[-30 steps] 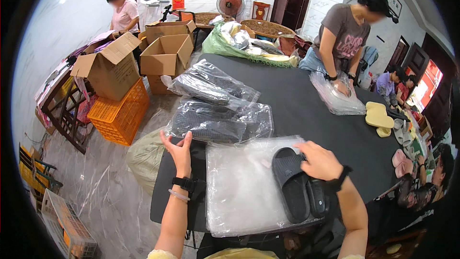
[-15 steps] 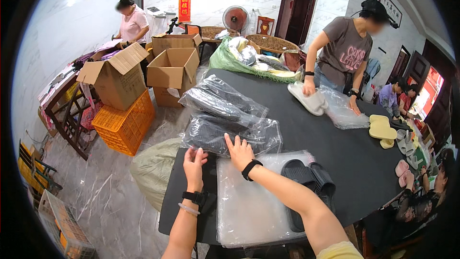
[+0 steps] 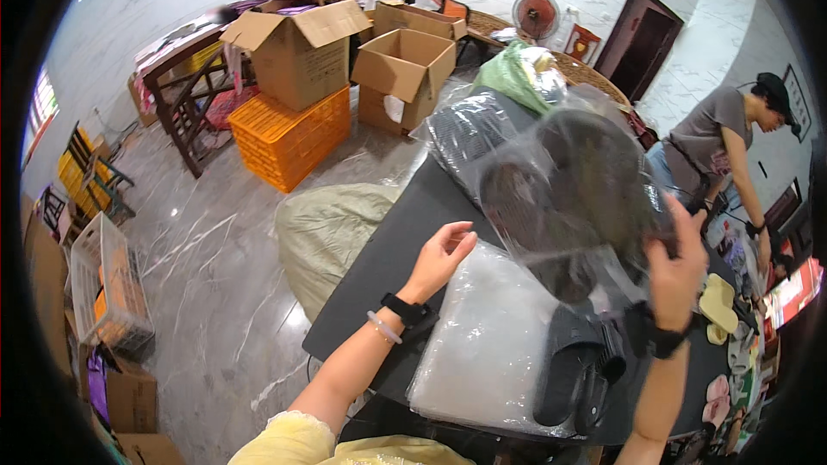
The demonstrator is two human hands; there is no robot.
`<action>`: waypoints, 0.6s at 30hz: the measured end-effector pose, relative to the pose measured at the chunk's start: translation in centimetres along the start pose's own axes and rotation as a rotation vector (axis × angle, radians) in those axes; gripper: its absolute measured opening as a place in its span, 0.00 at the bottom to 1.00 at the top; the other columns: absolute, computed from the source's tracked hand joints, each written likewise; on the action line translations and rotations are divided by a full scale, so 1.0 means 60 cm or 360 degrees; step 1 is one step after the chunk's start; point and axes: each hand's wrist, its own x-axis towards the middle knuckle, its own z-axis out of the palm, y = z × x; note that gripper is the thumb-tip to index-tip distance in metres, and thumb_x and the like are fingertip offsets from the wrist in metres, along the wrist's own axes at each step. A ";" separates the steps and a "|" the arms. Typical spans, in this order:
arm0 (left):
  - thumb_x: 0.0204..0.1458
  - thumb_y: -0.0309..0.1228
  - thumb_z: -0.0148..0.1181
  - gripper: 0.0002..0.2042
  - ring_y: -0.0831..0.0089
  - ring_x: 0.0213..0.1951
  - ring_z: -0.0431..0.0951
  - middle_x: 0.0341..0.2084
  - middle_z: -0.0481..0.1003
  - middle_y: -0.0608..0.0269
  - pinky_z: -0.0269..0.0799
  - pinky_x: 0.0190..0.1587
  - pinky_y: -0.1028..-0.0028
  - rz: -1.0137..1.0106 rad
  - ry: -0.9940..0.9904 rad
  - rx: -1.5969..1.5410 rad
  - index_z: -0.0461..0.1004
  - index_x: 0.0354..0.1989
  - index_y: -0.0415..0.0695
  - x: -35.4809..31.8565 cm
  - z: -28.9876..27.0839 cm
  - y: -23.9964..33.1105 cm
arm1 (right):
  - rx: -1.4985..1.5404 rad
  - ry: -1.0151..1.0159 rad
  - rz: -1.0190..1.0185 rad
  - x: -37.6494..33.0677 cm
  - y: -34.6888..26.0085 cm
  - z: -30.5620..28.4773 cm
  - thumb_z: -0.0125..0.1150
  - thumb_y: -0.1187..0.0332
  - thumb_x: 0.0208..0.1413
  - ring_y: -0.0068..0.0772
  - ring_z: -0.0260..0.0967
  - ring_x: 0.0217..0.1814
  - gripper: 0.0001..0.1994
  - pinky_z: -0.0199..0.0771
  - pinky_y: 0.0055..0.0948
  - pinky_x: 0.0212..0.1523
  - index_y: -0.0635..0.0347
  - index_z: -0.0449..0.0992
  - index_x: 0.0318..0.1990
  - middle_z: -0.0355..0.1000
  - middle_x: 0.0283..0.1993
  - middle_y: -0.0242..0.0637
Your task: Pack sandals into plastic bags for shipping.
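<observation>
The left hand (image 3: 444,251) hovered open above the dark table (image 3: 392,250), fingers spread. The right hand (image 3: 676,271) gripped a clear bag of dark slippers (image 3: 560,198) raised above the table, its contents blurred, perhaps one pair. Cardboard boxes (image 3: 297,52) stood on the marble floor (image 3: 215,267).

The raised clear bag of dark slippers (image 3: 568,198), pinched by the right hand (image 3: 680,267), fills the air over the middle of the black table (image 3: 379,267), while the left hand (image 3: 441,254) hovers beneath its near edge. On the tabletop the stack of clear bags (image 3: 482,344) and the loose black slippers (image 3: 577,370) take the near part. Only the table's left strip beside the stack lies bare, bounded by the grey-green sack (image 3: 332,232) on the floor.
</observation>
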 end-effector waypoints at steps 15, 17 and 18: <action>0.53 0.38 0.59 0.33 0.69 0.47 0.73 0.50 0.69 0.53 0.70 0.48 0.72 -0.0443 -0.0737 0.0293 0.53 0.63 0.37 -0.012 -0.001 0.008 | -0.0239 -0.0524 0.0069 -0.096 0.129 -0.025 0.57 0.64 0.52 0.43 0.70 0.48 0.15 0.68 0.36 0.48 0.57 0.74 0.47 0.73 0.45 0.41; 0.53 0.33 0.60 0.31 0.71 0.46 0.73 0.48 0.70 0.53 0.70 0.47 0.74 -0.0469 -0.0676 0.0284 0.54 0.63 0.36 -0.014 -0.003 0.005 | -0.0189 -0.0487 0.0263 -0.143 0.117 -0.064 0.57 0.66 0.53 0.43 0.73 0.42 0.13 0.71 0.33 0.44 0.60 0.75 0.44 0.74 0.40 0.42; 0.53 0.33 0.59 0.30 0.72 0.45 0.73 0.46 0.71 0.54 0.70 0.45 0.75 -0.0440 -0.0660 0.0357 0.55 0.62 0.36 -0.014 0.002 0.002 | -0.0072 -0.0376 0.0373 -0.170 0.110 -0.086 0.58 0.68 0.53 0.38 0.74 0.38 0.11 0.71 0.29 0.41 0.62 0.76 0.42 0.75 0.37 0.41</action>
